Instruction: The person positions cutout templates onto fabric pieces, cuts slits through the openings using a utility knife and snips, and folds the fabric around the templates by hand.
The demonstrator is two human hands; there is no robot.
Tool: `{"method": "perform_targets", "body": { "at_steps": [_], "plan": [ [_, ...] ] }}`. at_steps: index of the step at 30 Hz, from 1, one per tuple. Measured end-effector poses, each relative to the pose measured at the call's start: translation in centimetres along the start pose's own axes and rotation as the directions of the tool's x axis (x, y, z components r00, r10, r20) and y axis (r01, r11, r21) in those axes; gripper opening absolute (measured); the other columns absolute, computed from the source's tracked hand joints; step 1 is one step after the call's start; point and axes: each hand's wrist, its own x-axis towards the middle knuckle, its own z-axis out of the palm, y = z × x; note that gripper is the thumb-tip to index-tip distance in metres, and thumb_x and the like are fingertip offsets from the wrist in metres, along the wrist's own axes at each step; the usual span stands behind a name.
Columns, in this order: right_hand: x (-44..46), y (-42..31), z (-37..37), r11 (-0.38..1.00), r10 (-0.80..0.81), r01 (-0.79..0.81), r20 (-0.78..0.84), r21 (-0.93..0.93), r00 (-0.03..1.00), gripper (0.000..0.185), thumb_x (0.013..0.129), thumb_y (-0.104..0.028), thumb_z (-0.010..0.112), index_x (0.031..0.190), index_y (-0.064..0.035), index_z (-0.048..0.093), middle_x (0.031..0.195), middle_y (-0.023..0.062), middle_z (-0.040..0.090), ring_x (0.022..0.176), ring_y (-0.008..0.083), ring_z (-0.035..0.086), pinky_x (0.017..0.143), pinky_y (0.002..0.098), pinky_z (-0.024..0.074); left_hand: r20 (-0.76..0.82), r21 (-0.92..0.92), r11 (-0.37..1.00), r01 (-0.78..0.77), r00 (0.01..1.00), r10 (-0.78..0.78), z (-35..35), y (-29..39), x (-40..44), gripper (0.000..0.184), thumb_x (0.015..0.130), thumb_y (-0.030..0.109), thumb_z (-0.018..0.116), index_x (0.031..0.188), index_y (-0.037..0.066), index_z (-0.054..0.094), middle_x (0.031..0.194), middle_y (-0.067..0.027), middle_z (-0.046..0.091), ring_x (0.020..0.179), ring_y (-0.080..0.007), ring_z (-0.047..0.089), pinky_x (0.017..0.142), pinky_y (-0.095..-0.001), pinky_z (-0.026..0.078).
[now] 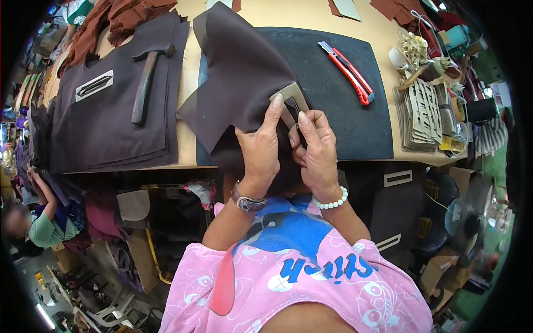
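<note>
A dark brown sheet of fabric or leather (239, 61) is lifted over the table edge, its corner bent up. On it lies a beige rectangular frame (291, 95) around a slot. My left hand (260, 152) grips the sheet, its thumb pressed on the frame's left side. My right hand (317, 145) is closed at the frame's lower right, thumb against curled fingers at the slot's dark edge. Whether it pinches a flap of the sheet there is hard to see. Behind the sheet, a red utility knife (350, 75) lies on the black cutting mat (344, 127).
A hammer (147, 83) rests on stacked dark sheets (116, 130) at the left, beside another framed slot (94, 86). Stacked slotted cards (419, 114) stand at the right edge. Rust-coloured scraps (122, 19) lie at the back left. Another person (53, 222) is far left.
</note>
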Motion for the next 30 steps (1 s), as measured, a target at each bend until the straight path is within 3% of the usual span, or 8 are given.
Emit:
{"method": "perform_targets", "body": {
  "at_steps": [4, 6, 8, 12, 16, 19, 23, 30],
  "plan": [
    [-1.0, -2.2, -1.9, 0.978, -0.085, 0.076, -0.04, -0.196, 0.996, 0.014, 0.093, -0.02, 0.053, 0.099, -0.0074, 0.05, 0.065, -0.0001, 0.055, 0.051, 0.0007, 0.044, 0.041, 0.0166, 0.0321, 0.012, -0.001, 0.995, 0.097, 0.995, -0.097, 0.0, 0.1, 1.5, 0.023, 0.083, 0.006, 0.066, 0.105, 0.002, 0.059, 0.1, -0.0039, 0.061, 0.09, -0.0117, 0.057, 0.084, -0.0264, 0.044],
    [-0.6, -2.7, -4.7, 0.645, -0.447, 0.301, -0.028, -0.702, 0.894, 0.017, 0.092, -0.018, 0.054, 0.102, -0.0045, 0.054, 0.068, 0.0036, 0.059, 0.057, 0.0108, 0.054, 0.051, 0.0241, 0.0429, 0.025, -0.002, 0.99, 0.141, 0.99, -0.14, -0.2, 0.2, 2.0, 0.026, 0.083, 0.006, 0.066, 0.107, 0.003, 0.058, 0.102, -0.0042, 0.061, 0.092, -0.0123, 0.057, 0.085, -0.0266, 0.044],
    [0.3, -3.0, -7.5, 0.16, -0.694, 0.258, 0.077, -0.953, 0.716, 0.02, 0.09, -0.018, 0.058, 0.103, -0.0026, 0.056, 0.073, 0.0088, 0.061, 0.064, 0.0235, 0.06, 0.06, 0.032, 0.0467, 0.038, -0.007, 0.988, 0.155, 0.987, -0.155, -0.3, 0.1, 2.4, 0.028, 0.082, 0.006, 0.066, 0.108, 0.003, 0.058, 0.103, -0.0044, 0.06, 0.093, -0.0127, 0.057, 0.086, -0.0267, 0.044],
    [1.1, -4.0, -9.7, -0.328, -0.647, 0.163, 0.347, -0.93, 0.679, 0.021, 0.082, -0.016, 0.063, 0.099, -0.0044, 0.062, 0.1, 0.011, 0.06, 0.091, 0.0282, 0.057, 0.077, 0.0388, 0.0442, 0.056, 0.028, 0.99, 0.14, 0.988, -0.141, -0.3, 0.2, 2.5, 0.028, 0.082, 0.006, 0.067, 0.108, 0.002, 0.057, 0.105, -0.0051, 0.06, 0.096, -0.0132, 0.056, 0.087, -0.0272, 0.044],
    [1.7, -5.5, -5.1, -0.116, -0.602, 0.548, 0.498, -0.828, 0.625, 0.025, 0.075, -0.013, 0.068, 0.098, -0.0066, 0.064, 0.104, 0.0089, 0.058, 0.099, 0.0282, 0.055, 0.085, 0.0397, 0.0417, 0.124, 0.072, 0.989, 0.13, 0.983, -0.138, -0.6, 0.5, 2.3, 0.028, 0.082, 0.006, 0.067, 0.108, 0.001, 0.057, 0.103, -0.0054, 0.061, 0.093, -0.0135, 0.058, 0.085, -0.0274, 0.045],
    [2.7, -5.9, -1.9, -0.146, -0.526, 0.72, 0.67, -0.678, 0.524, 0.022, 0.072, -0.011, 0.07, 0.093, -0.0074, 0.064, 0.102, 0.0077, 0.059, 0.098, 0.0268, 0.056, 0.085, 0.0384, 0.0422, 0.159, 0.077, 0.987, 0.143, 0.975, -0.154, -0.8, 0.9, 1.9, 0.024, 0.083, 0.006, 0.066, 0.105, 0.001, 0.059, 0.1, -0.0054, 0.062, 0.09, -0.013, 0.059, 0.083, -0.0266, 0.046],
    [4.3, -5.3, -1.1, -0.3, -0.486, 0.788, 0.797, -0.538, 0.359, 0.012, 0.073, -0.009, 0.067, 0.083, -0.0076, 0.061, 0.094, 0.0056, 0.06, 0.094, 0.0236, 0.058, 0.083, 0.0361, 0.0432, 0.181, 0.099, 0.985, 0.139, 0.971, -0.156, -1.3, 1.7, 1.7, 0.02, 0.083, 0.006, 0.065, 0.102, 0.001, 0.062, 0.098, -0.0052, 0.064, 0.088, -0.0117, 0.06, 0.081, -0.0255, 0.047],
    [5.5, -6.2, -0.3, -0.175, -0.456, 0.816, 0.78, -0.551, 0.429, 0.012, 0.074, -0.009, 0.066, 0.081, -0.0069, 0.058, 0.086, 0.0056, 0.062, 0.088, 0.024, 0.06, 0.083, 0.035, 0.0435, 0.205, 0.063, 0.951, 0.301, 0.929, -0.308, -2.4, 1.2, 1.6, 0.019, 0.083, 0.006, 0.066, 0.101, 0.002, 0.063, 0.097, -0.0049, 0.065, 0.086, -0.0109, 0.061, 0.08, -0.0257, 0.047]
  ]
}}
